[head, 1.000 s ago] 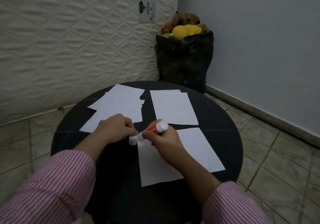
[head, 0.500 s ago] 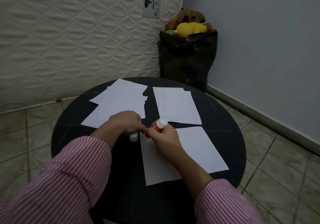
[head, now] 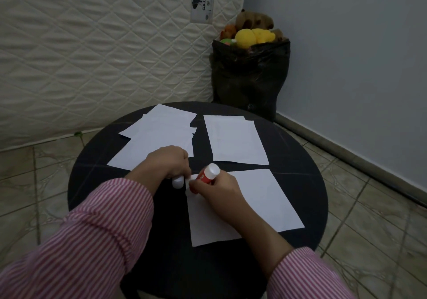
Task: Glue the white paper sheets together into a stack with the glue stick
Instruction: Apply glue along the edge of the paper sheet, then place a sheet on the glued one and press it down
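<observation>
- Gluing looks barely started: right hand (head: pixel 217 186) has its grip wrapped round the glue stick (head: pixel 206 175), tip down at the near sheet (head: pixel 261 204)'s top-left corner.
- Left hand (head: pixel 169 162) is closed on the cap (head: pixel 178 181), just beside it.
- Loose pile (head: pixel 159 137) and far-right sheets (head: pixel 235 141) lie apart on the surface (head: pixel 298 178), so pretty much all the stacking seems left to do.

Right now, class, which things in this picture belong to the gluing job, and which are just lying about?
Part of the job:
- glue stick, in the right hand
- white cap, in the left hand
- near sheet
- far right sheets
- loose pile of sheets
- round black table

Just lying about:
- black bag of soft toys
- quilted mattress
</observation>
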